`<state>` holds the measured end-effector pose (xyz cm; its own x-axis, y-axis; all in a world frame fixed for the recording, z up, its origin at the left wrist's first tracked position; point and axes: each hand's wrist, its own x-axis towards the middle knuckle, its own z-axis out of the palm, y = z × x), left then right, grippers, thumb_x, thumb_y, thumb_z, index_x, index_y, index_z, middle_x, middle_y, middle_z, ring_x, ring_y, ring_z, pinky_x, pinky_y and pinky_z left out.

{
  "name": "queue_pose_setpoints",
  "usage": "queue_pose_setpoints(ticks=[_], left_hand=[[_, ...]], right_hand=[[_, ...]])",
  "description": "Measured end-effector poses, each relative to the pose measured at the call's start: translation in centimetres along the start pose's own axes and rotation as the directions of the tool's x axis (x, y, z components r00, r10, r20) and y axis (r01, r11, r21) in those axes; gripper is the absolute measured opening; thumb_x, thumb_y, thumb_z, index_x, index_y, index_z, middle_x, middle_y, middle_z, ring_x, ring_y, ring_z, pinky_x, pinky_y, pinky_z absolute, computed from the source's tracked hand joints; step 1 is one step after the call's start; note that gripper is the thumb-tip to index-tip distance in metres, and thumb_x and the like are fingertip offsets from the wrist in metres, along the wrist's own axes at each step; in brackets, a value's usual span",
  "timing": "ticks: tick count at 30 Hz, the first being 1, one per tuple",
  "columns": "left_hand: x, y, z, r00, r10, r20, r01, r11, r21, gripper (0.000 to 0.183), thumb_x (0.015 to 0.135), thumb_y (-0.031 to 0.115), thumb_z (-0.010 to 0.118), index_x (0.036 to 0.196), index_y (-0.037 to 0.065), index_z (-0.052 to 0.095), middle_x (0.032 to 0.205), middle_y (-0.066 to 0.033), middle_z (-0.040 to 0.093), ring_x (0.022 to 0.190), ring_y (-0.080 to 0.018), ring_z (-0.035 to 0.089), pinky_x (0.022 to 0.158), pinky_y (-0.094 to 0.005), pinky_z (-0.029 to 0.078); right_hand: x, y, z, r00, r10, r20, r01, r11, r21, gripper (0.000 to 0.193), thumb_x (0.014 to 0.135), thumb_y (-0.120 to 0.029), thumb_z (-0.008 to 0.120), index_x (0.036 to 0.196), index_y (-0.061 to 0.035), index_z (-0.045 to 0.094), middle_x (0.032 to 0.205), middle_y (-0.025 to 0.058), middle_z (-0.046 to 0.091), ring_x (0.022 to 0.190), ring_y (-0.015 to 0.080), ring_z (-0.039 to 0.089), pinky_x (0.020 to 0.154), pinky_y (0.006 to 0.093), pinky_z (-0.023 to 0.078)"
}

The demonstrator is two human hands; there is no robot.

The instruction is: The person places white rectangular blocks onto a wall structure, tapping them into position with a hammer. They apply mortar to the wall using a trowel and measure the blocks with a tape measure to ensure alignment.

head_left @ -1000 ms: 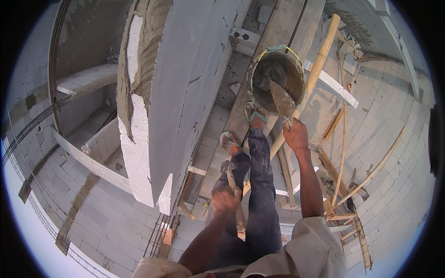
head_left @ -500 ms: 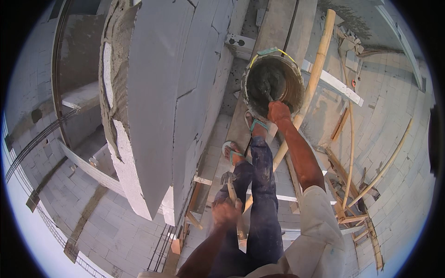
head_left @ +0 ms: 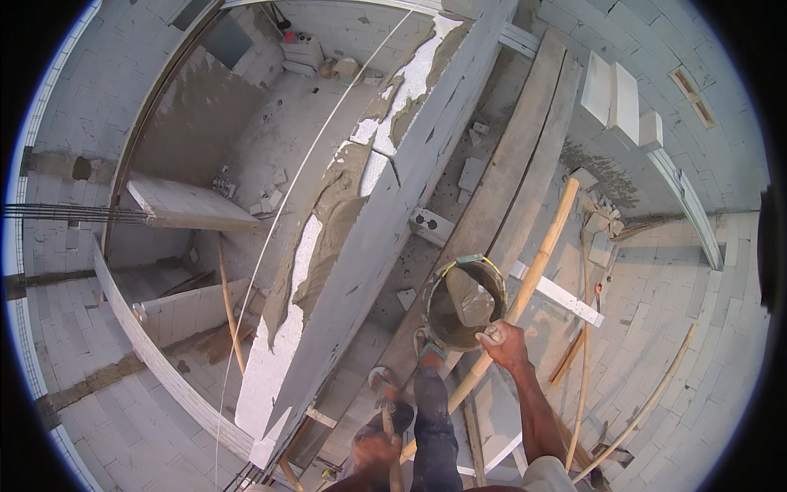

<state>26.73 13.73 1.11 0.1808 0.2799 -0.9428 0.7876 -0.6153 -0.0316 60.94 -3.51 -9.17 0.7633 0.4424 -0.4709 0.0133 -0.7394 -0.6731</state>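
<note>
My right hand (head_left: 503,344) is closed round the handle of a trowel (head_left: 470,297). The trowel's broad blade, coated with grey mortar, lies over the mouth of a round bucket (head_left: 443,328). The bucket stands on wooden planks just beyond my feet. My left hand (head_left: 375,451) grips the wooden handle of a hammer (head_left: 388,420), held upright low in front of my legs. To the left runs a pale block wall (head_left: 348,275); uneven wet mortar (head_left: 334,238) partly covers its top, with white block surface showing between.
A bamboo pole (head_left: 541,258) slants past the bucket's right side. My sandalled feet stand on the planks (head_left: 516,156) along the wall. A thin white string (head_left: 279,209) crosses left of the wall top. Broken blocks (head_left: 602,221) lie at the far right.
My view has swung, showing more of the wall top. The trowel, earlier down inside the bucket, is now higher with its blade visible. My left hand still holds the hammer.
</note>
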Motion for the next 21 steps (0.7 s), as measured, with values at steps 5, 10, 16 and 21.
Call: queue_pose_setpoints(ticks=[5,10,16,21], left_hand=[[0.4,0.7,-0.4,0.999,0.02,-0.044,-0.024,0.997,-0.078,0.061,0.095,0.054,0.048,0.109,0.003,0.078,0.106,-0.0227,0.076,0.108,-0.0369,0.072,0.108,-0.0521,0.041],[1.4,0.6,0.4,0.993,-0.014,-0.117,0.001,0.994,-0.111,0.057,0.094,0.052,0.051,0.103,0.004,0.08,0.102,-0.0218,0.077,0.103,-0.0371,0.073,0.105,-0.0523,0.043],[2.5,0.2,3.7,0.981,-0.006,-0.194,-0.046,0.964,-0.262,0.054,0.092,0.052,0.057,0.098,0.004,0.08,0.094,-0.0221,0.076,0.097,-0.0385,0.073,0.097,-0.0508,0.048],[0.5,1.2,0.1,0.997,-0.021,-0.079,-0.007,0.943,-0.333,0.058,0.094,0.058,0.06,0.097,0.004,0.081,0.093,-0.0219,0.077,0.091,-0.0414,0.075,0.087,-0.0526,0.056]], right_hand=[[7.4,-8.5,-11.3,0.876,-0.421,-0.234,0.382,0.903,-0.195,0.031,0.084,-0.011,0.079,0.098,-0.0026,0.053,0.084,0.0184,0.065,0.077,0.0373,0.068,0.069,0.0446,0.053],[15.6,-19.6,-21.3,0.728,-0.635,-0.259,0.475,0.74,-0.477,0.032,0.083,-0.012,0.079,0.098,-0.0035,0.053,0.084,0.0188,0.065,0.077,0.0384,0.068,0.068,0.0454,0.053],[24.9,-30.0,-26.5,0.579,-0.769,-0.269,0.402,0.557,-0.727,0.029,0.088,-0.025,0.075,0.105,-0.0051,0.064,0.1,0.0166,0.068,0.089,0.0382,0.07,0.074,0.0485,0.056],[30.5,-30.7,-29.9,0.599,-0.775,-0.203,0.276,0.437,-0.856,0.032,0.091,-0.029,0.072,0.114,-0.0073,0.068,0.108,0.0147,0.067,0.095,0.0385,0.07,0.079,0.049,0.058]])
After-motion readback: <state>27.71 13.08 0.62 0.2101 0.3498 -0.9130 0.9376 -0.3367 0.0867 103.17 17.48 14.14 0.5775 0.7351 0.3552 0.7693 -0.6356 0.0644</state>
